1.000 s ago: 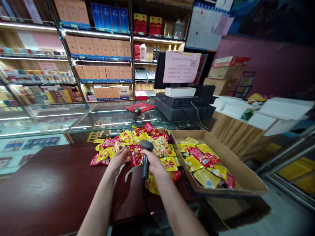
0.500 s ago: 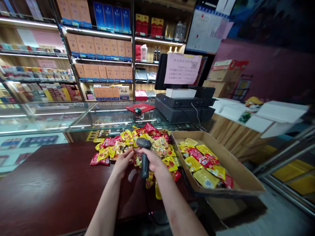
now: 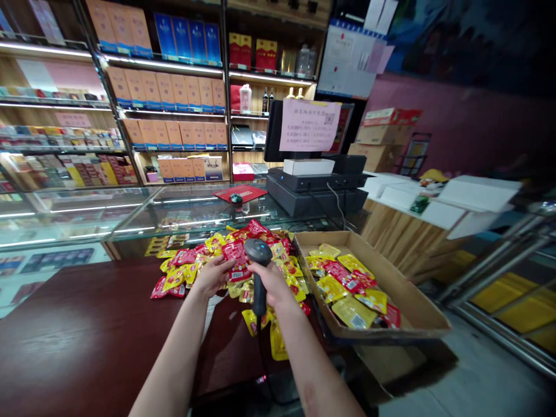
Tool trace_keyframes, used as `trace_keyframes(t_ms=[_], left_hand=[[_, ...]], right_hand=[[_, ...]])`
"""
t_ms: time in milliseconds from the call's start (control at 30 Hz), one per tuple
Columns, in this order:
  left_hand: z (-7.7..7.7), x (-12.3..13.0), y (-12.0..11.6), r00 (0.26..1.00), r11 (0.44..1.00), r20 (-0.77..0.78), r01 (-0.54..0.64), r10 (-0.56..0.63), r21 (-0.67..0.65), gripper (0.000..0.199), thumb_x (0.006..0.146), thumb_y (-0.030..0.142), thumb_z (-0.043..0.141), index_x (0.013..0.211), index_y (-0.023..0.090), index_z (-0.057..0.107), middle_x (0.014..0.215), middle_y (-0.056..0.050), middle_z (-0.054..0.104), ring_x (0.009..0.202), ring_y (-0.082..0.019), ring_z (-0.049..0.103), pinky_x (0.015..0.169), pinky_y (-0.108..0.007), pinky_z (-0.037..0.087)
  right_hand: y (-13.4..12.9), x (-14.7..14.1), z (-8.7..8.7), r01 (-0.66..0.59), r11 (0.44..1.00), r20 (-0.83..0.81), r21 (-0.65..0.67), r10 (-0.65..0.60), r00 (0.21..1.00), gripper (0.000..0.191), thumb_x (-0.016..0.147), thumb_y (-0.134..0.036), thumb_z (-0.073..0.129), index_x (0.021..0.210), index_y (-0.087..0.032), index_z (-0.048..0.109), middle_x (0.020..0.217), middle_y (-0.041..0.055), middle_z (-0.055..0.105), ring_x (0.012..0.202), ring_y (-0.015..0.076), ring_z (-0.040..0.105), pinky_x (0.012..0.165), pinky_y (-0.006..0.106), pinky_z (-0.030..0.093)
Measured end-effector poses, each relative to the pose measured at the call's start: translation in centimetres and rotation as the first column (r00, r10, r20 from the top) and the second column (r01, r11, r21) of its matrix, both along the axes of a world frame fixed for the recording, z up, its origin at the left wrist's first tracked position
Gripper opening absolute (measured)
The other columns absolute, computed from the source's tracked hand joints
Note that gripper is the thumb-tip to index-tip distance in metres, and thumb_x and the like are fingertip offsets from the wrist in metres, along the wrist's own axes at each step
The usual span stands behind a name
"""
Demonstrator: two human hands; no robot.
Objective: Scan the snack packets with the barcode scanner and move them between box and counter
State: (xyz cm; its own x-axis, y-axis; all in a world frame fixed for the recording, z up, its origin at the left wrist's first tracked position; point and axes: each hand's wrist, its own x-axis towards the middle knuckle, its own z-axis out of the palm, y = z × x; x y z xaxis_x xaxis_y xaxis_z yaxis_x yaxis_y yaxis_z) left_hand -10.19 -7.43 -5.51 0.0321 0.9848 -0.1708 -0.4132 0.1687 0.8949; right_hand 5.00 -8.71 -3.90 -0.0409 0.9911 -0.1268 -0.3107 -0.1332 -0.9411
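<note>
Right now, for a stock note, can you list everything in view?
handheld barcode scanner: one, dark grey, in right hand
foil sachet: one, red, in left hand
snack sachets: many, red and yellow, heaped on counter
cardboard tray: one, brown, at counter's right end
tray sachets: many, yellow and red, inside tray
wooden counter: one, dark red, under hands
glass display case: one, clear, beyond counter
till terminal: one, black, on glass case
paper notice: one, pink, on monitor
boxed goods: many, tan and blue, on back shelves
left hand: one, centre
right hand: one, centre
</note>
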Motion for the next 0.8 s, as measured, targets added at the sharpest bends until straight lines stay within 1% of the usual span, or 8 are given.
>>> trace_keyframes(t_ms=[67, 133, 300, 367, 433, 500, 600, 800], left_hand=[[0.7, 0.2, 0.8, 1.0, 1.0, -0.015, 0.027, -0.027, -0.008, 0.033, 0.053, 0.023, 0.084, 0.076, 0.016, 0.062, 0.069, -0.001, 0.066, 0.056, -0.011, 0.061, 0.051, -0.02, 0.049], [1.2, 0.3, 1.7, 0.996, 0.999, -0.08, 0.036, -0.038, -0.026, 0.034, 0.05, 0.025, 0.086, 0.072, 0.016, 0.061, 0.067, 0.0, 0.065, 0.055, -0.011, 0.06, 0.049, -0.02, 0.048], [2.5, 0.4, 4.0, 0.977, 1.0, -0.212, 0.012, -0.014, -0.014, 0.034, 0.048, 0.032, 0.085, 0.067, 0.016, 0.062, 0.064, 0.0, 0.063, 0.054, -0.01, 0.057, 0.049, -0.02, 0.046], [3.0, 0.4, 4.9, 0.972, 1.0, -0.235, 0.014, -0.01, 0.014, 0.034, 0.048, 0.034, 0.085, 0.069, 0.016, 0.064, 0.066, 0.0, 0.064, 0.054, -0.01, 0.057, 0.049, -0.021, 0.045], [3.5, 0.4, 5.6, 0.967, 0.999, -0.253, 0.026, -0.014, 0.046, 0.036, 0.049, 0.036, 0.084, 0.073, 0.016, 0.066, 0.068, 0.0, 0.065, 0.055, -0.01, 0.057, 0.05, -0.021, 0.045], [3.9, 0.5, 6.1, 0.961, 0.997, -0.277, 0.032, -0.012, 0.067, 0.04, 0.048, 0.038, 0.084, 0.076, 0.016, 0.067, 0.069, 0.0, 0.064, 0.055, -0.01, 0.056, 0.051, -0.022, 0.044], [4.5, 0.7, 6.4, 0.947, 0.996, -0.32, 0.035, -0.008, 0.078, 0.043, 0.047, 0.04, 0.084, 0.077, 0.015, 0.067, 0.066, 0.0, 0.063, 0.055, -0.01, 0.055, 0.054, -0.023, 0.045], [5.2, 1.2, 6.0, 0.936, 0.993, -0.353, 0.06, -0.021, 0.101, 0.044, 0.049, 0.043, 0.083, 0.079, 0.015, 0.066, 0.067, 0.0, 0.063, 0.057, -0.01, 0.054, 0.053, -0.021, 0.042]], right_hand=[[-0.1, 0.5, 0.4, -0.013, 1.0, 0.053, 0.004, 0.013, 0.998, 0.01, 0.057, -0.02, 0.066, 0.066, -0.016, 0.065, 0.05, -0.0053, 0.053, 0.05, 0.0093, 0.043, 0.051, 0.023, 0.032], [-0.3, 1.0, 0.9, 0.006, 1.0, 0.096, 0.021, -0.008, 0.995, 0.007, 0.057, -0.02, 0.065, 0.061, -0.016, 0.061, 0.046, -0.0069, 0.048, 0.049, 0.0091, 0.041, 0.05, 0.023, 0.03], [-1.5, 1.3, 1.7, 0.021, 0.991, 0.19, 0.136, -0.047, 0.981, 0.005, 0.06, -0.021, 0.063, 0.062, -0.016, 0.061, 0.052, -0.0049, 0.053, 0.051, 0.0097, 0.045, 0.051, 0.023, 0.035], [-1.9, 1.0, 1.7, -0.002, 0.994, 0.168, 0.112, -0.017, 0.986, 0.009, 0.06, -0.023, 0.064, 0.064, -0.016, 0.061, 0.056, -0.0024, 0.058, 0.052, 0.0109, 0.05, 0.051, 0.023, 0.038], [-2.3, 0.6, 1.7, -0.045, 0.998, 0.127, 0.045, 0.039, 0.991, 0.013, 0.061, -0.026, 0.064, 0.067, -0.015, 0.062, 0.057, 0.0001, 0.06, 0.049, 0.0125, 0.054, 0.047, 0.024, 0.041], [-2.4, 0.3, 1.6, -0.075, 0.997, 0.131, -0.004, 0.075, 0.989, 0.012, 0.061, -0.026, 0.063, 0.065, -0.015, 0.06, 0.049, -0.0002, 0.057, 0.042, 0.0122, 0.051, 0.042, 0.024, 0.04], [-2.5, 0.0, 1.5, -0.076, 0.997, 0.18, -0.027, 0.079, 0.98, 0.009, 0.062, -0.023, 0.06, 0.058, -0.016, 0.056, 0.039, -0.0038, 0.049, 0.034, 0.0098, 0.043, 0.038, 0.023, 0.036], [-2.2, -0.3, 1.2, -0.057, 0.998, 0.236, -0.034, 0.064, 0.97, 0.009, 0.064, -0.022, 0.058, 0.056, -0.019, 0.054, 0.037, -0.0053, 0.046, 0.034, 0.0101, 0.041, 0.037, 0.024, 0.036]])
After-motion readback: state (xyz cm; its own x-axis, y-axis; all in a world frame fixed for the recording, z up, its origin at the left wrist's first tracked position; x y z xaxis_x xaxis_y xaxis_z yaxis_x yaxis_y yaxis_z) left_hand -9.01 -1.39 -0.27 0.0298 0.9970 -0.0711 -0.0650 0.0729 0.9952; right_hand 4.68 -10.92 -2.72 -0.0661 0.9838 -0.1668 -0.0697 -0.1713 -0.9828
